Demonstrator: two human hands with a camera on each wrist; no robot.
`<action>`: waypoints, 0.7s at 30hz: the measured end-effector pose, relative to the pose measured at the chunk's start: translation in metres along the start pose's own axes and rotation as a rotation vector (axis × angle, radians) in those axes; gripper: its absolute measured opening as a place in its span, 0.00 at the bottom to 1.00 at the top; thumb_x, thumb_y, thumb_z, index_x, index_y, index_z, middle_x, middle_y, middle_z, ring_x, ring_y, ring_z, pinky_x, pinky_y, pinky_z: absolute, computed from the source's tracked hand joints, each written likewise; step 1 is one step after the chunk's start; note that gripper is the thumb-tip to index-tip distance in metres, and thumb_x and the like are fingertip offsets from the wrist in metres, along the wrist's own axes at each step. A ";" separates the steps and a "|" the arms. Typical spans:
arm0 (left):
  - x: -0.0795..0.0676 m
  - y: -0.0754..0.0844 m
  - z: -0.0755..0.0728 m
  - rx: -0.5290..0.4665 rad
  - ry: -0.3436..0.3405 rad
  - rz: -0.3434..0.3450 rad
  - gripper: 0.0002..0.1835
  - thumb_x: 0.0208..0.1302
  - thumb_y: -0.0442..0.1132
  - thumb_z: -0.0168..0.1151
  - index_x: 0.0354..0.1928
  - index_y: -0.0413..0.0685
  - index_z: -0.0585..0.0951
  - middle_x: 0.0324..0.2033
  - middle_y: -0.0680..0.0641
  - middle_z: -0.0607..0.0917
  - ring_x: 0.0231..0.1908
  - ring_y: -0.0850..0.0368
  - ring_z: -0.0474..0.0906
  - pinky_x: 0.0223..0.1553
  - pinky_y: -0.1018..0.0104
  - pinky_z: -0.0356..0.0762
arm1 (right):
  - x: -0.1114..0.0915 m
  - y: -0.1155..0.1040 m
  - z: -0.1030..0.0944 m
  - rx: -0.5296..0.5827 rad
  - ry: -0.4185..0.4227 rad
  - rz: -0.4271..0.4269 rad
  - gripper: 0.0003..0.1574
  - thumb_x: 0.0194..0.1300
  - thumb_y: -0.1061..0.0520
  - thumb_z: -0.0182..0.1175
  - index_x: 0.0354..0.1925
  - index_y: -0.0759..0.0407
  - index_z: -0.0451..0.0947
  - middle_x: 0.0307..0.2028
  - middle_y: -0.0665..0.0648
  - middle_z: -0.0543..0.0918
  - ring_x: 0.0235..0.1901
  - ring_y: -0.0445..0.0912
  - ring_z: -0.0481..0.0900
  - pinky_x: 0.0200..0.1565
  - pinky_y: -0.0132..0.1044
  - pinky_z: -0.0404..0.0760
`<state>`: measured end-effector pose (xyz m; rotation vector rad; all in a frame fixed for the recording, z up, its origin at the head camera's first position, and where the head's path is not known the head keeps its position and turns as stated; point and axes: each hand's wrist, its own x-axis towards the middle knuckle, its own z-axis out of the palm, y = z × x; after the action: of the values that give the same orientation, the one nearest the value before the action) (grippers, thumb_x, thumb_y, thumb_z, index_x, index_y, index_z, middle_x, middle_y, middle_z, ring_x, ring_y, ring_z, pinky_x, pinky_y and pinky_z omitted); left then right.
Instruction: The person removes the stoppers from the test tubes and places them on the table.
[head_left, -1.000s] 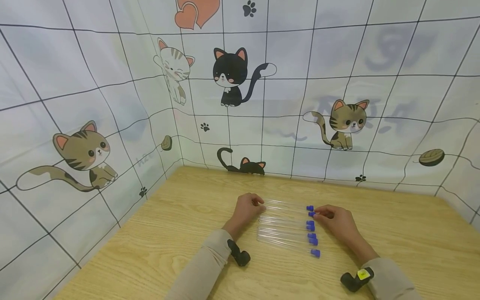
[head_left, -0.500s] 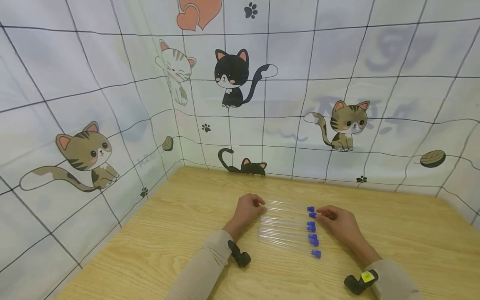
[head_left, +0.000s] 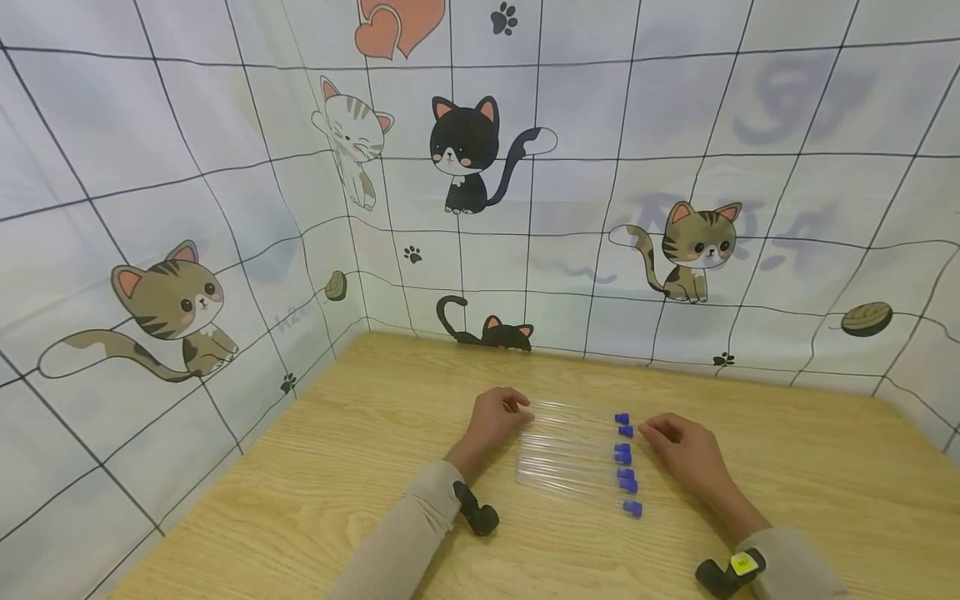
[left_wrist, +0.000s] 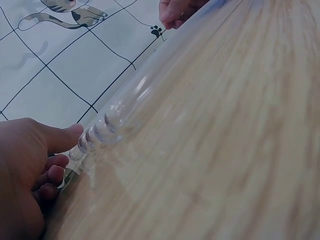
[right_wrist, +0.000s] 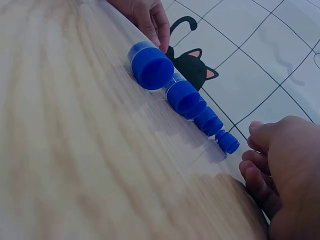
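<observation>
Several clear test tubes (head_left: 562,467) with blue caps (head_left: 632,508) lie side by side on the wooden table, caps toward the right. At the far end of the row, my left hand (head_left: 495,418) pinches the capless end of a test tube (left_wrist: 105,129) between thumb and fingers. In the left wrist view, more clear rounded ends line up beside the thumb. My right hand (head_left: 688,450) hovers just right of the second-farthest cap (head_left: 626,431), apart from it. Its fingers are loosely curled with nothing between them, as the right wrist view shows beside the nearest cap (right_wrist: 229,143).
The wooden table (head_left: 360,467) runs back to a white grid-patterned curtain (head_left: 562,192) printed with cats, which also closes off the left side. A black camera (head_left: 477,510) is strapped to the left wrist, another black camera (head_left: 727,575) to the right.
My right hand has let go of the second-farthest cap and drawn back slightly to the right. The left hand and the tubes stay nearly in place.
</observation>
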<state>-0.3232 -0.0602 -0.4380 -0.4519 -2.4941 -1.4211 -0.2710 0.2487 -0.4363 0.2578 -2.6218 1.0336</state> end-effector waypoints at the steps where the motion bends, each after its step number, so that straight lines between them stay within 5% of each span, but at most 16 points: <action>1: 0.000 0.000 -0.001 -0.004 0.001 -0.002 0.08 0.54 0.35 0.71 0.36 0.42 0.85 0.25 0.51 0.77 0.28 0.59 0.72 0.31 0.66 0.72 | -0.001 -0.001 -0.001 -0.003 -0.004 0.005 0.24 0.69 0.40 0.55 0.43 0.59 0.80 0.36 0.53 0.82 0.38 0.49 0.76 0.41 0.43 0.74; 6: -0.001 0.000 -0.004 -0.004 0.016 -0.011 0.08 0.54 0.35 0.71 0.36 0.42 0.84 0.25 0.52 0.77 0.28 0.59 0.72 0.32 0.66 0.72 | -0.007 -0.004 -0.003 -0.007 -0.042 0.015 0.23 0.69 0.40 0.55 0.42 0.57 0.81 0.35 0.51 0.82 0.34 0.46 0.73 0.34 0.37 0.72; 14: -0.008 0.003 -0.011 -0.040 0.047 -0.067 0.09 0.56 0.36 0.70 0.30 0.42 0.78 0.25 0.52 0.76 0.29 0.59 0.70 0.32 0.66 0.70 | -0.010 -0.007 -0.003 -0.019 -0.062 0.009 0.21 0.68 0.40 0.56 0.41 0.56 0.82 0.37 0.52 0.83 0.37 0.46 0.77 0.38 0.41 0.74; 21: -0.016 0.007 -0.022 0.060 -0.120 -0.058 0.08 0.58 0.40 0.69 0.28 0.44 0.81 0.24 0.54 0.79 0.25 0.60 0.71 0.28 0.67 0.71 | -0.011 -0.011 -0.002 -0.025 -0.080 -0.020 0.18 0.68 0.45 0.58 0.41 0.57 0.84 0.39 0.54 0.84 0.40 0.50 0.79 0.41 0.45 0.76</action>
<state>-0.3049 -0.0788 -0.4270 -0.4701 -2.6565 -1.3741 -0.2575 0.2426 -0.4321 0.3255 -2.6959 1.0030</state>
